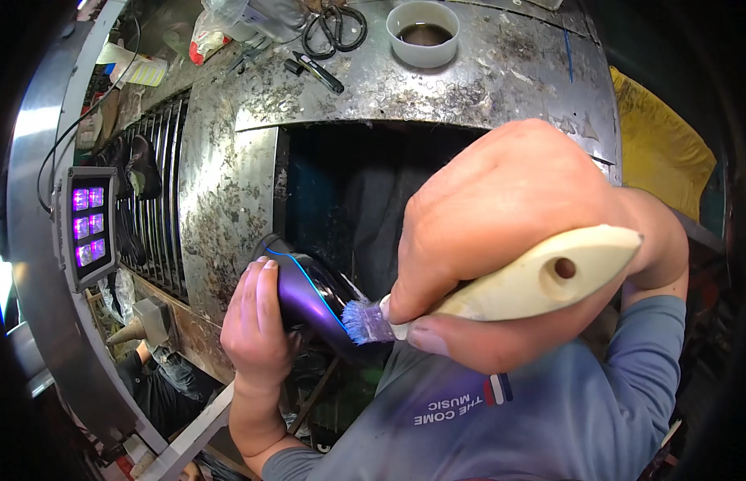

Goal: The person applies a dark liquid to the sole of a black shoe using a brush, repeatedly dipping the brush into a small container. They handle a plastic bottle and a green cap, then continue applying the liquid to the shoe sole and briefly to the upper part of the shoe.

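My left hand [261, 329] grips a glossy dark shoe [302, 293], fingers over its side and the thumb hidden. The shoe is tilted, shines purple and has a thin bright blue line running along it. My right hand [509, 240] is closed round a flat brush [541, 276] with a cream handle that has a hole near its end. The brush's bluish bristles touch the shoe beside the lower end of the blue line.
A lamp [91, 226] with purple lights stands at the left, near a rack with dark shoes [142, 167]. On the stained metal bench [229, 180] lie black-handled scissors [334, 34], a black marker [318, 72] and a white bowl [423, 54] of dark liquid. Yellow cloth [661, 140] hangs at right.
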`<state>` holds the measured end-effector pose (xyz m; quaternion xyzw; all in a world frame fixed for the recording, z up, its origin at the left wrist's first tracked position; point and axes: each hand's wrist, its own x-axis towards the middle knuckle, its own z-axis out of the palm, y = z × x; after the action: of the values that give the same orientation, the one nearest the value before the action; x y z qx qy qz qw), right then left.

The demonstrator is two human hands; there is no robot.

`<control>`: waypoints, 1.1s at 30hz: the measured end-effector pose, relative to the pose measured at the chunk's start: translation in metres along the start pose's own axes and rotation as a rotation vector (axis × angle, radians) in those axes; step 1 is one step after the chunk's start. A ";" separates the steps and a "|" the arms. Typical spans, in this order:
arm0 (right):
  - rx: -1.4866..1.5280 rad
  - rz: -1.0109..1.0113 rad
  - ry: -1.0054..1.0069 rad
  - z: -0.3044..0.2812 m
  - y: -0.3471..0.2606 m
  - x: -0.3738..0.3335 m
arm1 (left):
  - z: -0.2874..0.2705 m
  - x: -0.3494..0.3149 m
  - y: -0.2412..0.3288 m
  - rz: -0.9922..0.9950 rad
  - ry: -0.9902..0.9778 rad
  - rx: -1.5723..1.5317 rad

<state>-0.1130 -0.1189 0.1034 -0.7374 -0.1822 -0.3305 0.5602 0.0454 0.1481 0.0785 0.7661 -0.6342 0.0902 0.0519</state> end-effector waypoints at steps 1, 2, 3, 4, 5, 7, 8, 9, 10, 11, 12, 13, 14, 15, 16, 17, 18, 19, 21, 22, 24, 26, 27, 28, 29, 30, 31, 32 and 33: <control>-0.036 -0.011 -0.003 -0.001 -0.002 0.002 | 0.001 -0.001 0.000 -0.025 -0.006 -0.023; -0.021 -0.031 0.022 0.000 -0.002 0.003 | 0.002 -0.003 0.001 -0.049 -0.012 -0.047; -0.007 -0.052 0.048 0.000 0.000 0.004 | 0.002 -0.004 0.001 -0.073 -0.017 -0.071; 0.060 -0.082 0.101 0.004 0.006 0.002 | 0.001 -0.004 0.003 -0.110 -0.034 -0.109; 0.082 -0.106 0.119 0.004 0.008 0.003 | 0.001 -0.005 0.005 -0.147 -0.051 -0.147; 0.073 -0.145 0.122 0.000 0.008 0.009 | 0.000 -0.003 0.009 -0.203 -0.090 -0.236; 0.071 -0.136 0.146 0.000 0.006 0.010 | -0.002 -0.001 0.011 -0.228 -0.114 -0.284; 0.079 -0.126 0.167 0.002 0.006 0.011 | -0.004 -0.001 0.012 -0.261 -0.141 -0.329; 0.112 -0.091 0.226 0.009 0.006 0.009 | -0.006 -0.003 0.012 -0.296 -0.175 -0.369; 0.119 -0.090 0.251 0.012 0.007 0.010 | -0.007 -0.003 0.012 -0.301 -0.189 -0.414; 0.116 -0.087 0.279 0.014 0.007 0.010 | -0.007 0.000 0.013 -0.295 -0.204 -0.465; 0.087 -0.119 0.272 0.014 0.008 0.012 | -0.008 0.003 0.014 -0.289 -0.219 -0.516; 0.057 -0.151 0.264 0.013 0.010 0.015 | -0.011 0.008 0.015 -0.269 -0.248 -0.570; 0.037 -0.183 0.255 0.013 0.013 0.018 | -0.013 0.008 0.016 -0.290 -0.253 -0.613; 0.017 -0.215 0.245 0.013 0.015 0.021 | -0.014 0.006 0.018 -0.310 -0.259 -0.656; 0.001 -0.220 0.228 0.012 0.016 0.022 | -0.015 0.005 0.018 -0.330 -0.264 -0.701; -0.016 -0.223 0.215 0.010 0.017 0.023 | -0.015 0.006 0.018 -0.373 -0.300 -0.771; -0.034 -0.227 0.201 0.008 0.018 0.024 | -0.014 0.006 0.017 -0.416 -0.336 -0.842; -0.053 -0.204 0.171 0.008 0.021 0.023 | -0.012 0.005 0.016 -0.493 -0.385 -0.977; -0.077 -0.209 0.145 0.007 0.023 0.023 | -0.010 0.005 0.016 -0.526 -0.397 -1.041; -0.121 -0.195 0.075 0.003 0.024 0.022 | -0.008 0.005 0.018 -0.602 -0.411 -1.185; -0.144 -0.142 0.013 0.001 0.023 0.018 | -0.010 0.008 0.022 -0.689 -0.411 -1.344; -0.149 -0.110 -0.004 0.001 0.023 0.016 | -0.010 0.009 0.022 -0.732 -0.410 -1.426; -0.150 -0.089 -0.020 0.001 0.023 0.015 | -0.010 0.010 0.022 -0.751 -0.416 -1.468; -0.153 -0.068 -0.037 0.000 0.024 0.014 | -0.009 0.011 0.022 -0.770 -0.422 -1.511; -0.153 -0.060 -0.051 0.000 0.024 0.013 | -0.009 0.011 0.022 -0.788 -0.427 -1.552; -0.149 -0.052 -0.061 0.000 0.025 0.011 | -0.008 0.011 0.022 -0.804 -0.423 -1.582; -0.147 -0.045 -0.072 0.000 0.025 0.010 | -0.006 0.010 0.023 -0.819 -0.419 -1.612; -0.140 -0.037 -0.080 0.001 0.026 0.010 | -0.005 0.010 0.022 -0.836 -0.414 -1.644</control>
<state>-0.0892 -0.1271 0.0915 -0.7839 -0.1946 -0.3230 0.4933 0.0247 0.1355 0.0843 0.6554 -0.1697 -0.5488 0.4903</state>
